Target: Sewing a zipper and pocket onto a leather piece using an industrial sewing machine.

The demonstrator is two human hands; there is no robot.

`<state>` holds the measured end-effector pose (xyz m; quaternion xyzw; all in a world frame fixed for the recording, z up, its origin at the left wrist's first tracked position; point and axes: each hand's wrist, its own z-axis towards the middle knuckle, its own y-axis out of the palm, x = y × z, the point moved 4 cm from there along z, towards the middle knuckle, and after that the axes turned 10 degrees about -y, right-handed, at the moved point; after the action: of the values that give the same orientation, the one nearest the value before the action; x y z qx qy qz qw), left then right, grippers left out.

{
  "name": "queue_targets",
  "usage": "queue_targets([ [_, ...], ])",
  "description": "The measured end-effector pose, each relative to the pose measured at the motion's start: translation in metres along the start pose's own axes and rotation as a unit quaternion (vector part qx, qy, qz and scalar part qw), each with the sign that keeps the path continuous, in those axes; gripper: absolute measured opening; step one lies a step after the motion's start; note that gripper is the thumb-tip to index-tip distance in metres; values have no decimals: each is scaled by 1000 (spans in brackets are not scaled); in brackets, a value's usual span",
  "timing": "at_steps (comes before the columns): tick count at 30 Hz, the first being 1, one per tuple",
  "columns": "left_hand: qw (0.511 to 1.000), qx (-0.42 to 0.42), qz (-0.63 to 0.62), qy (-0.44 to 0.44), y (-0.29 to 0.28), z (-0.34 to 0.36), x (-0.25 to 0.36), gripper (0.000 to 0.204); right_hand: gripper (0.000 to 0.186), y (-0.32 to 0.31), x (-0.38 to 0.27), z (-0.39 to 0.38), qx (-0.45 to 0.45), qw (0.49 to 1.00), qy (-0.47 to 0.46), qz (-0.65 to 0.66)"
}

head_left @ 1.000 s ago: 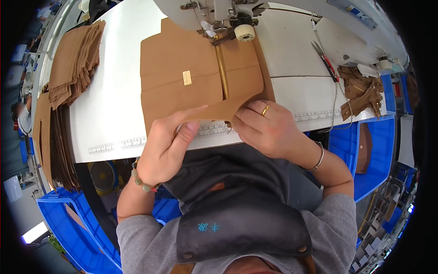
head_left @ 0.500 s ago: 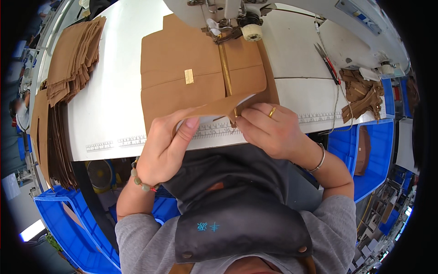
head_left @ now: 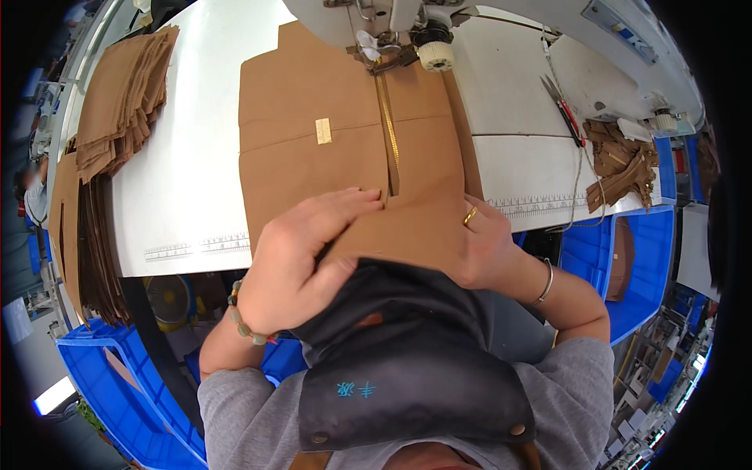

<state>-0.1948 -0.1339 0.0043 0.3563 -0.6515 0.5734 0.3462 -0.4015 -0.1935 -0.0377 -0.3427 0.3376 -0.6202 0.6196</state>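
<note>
"While guiding the panel point(head_left: 352, 157), where to look first?"

"Along the zip point(head_left: 389, 117), set lengthwise in a slot and running up beneath the machine head point(head_left: 384, 19). Find the panel spread on the worktop point(head_left: 196, 157), overhanging its front edge."

"And at the hands?"

"Open at the left hand point(head_left: 298, 254), with fingers stretched over the panel beside the slot's near end. Closed at the right hand point(head_left: 487, 247), apparently gripping the panel's right edge. Can't see the fingertips there, tucked out of sight."

"How best to handle it?"

"Probably by smoothing lightly with the left and drawing just enough with the right to take out ripples. Better not to tug sideways: likely to pull the zip off line. Watch for even margins on both sides of the teeth."

"And with the overhang?"

"Support it, perhaps; otherwise apt to drag."

"Farther out?"

"Note scissors point(head_left: 562, 110) to the right, near brown scraps point(head_left: 623, 160); best left clear of the panel. See also, well apart to the left, a brown stack point(head_left: 125, 102)."
</note>
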Motion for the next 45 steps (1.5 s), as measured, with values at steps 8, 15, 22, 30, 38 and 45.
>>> queue_targets([
  [8, 953, 93, 284, 44, 34, -9, 13, 53, 42, 11, -11, -13, 40, 998, 43, 6],
  [15, 940, 127, 311, 60, 41, -10, 11, 50, 41, 14, -12, -20, 41, 997, 61, 10],
  [22, 946, 108, 301, 46, 39, -7, 10, 50, 39, 14, -11, -21, 47, 997, 53, -15],
  [30, 930, 91, 349, 67, 38, -5, 12, 51, 39, 14, -12, -24, 46, 998, 51, 2],
  [38, 941, 18, 335, 51, 28, -8, 23, 87, 15, -29, 0, -39, 14, 999, 48, 12],
  [45, 900, 67, 419, 99, 43, -8, 14, 52, 20, -41, 27, -10, 6, 985, 147, 87],
])
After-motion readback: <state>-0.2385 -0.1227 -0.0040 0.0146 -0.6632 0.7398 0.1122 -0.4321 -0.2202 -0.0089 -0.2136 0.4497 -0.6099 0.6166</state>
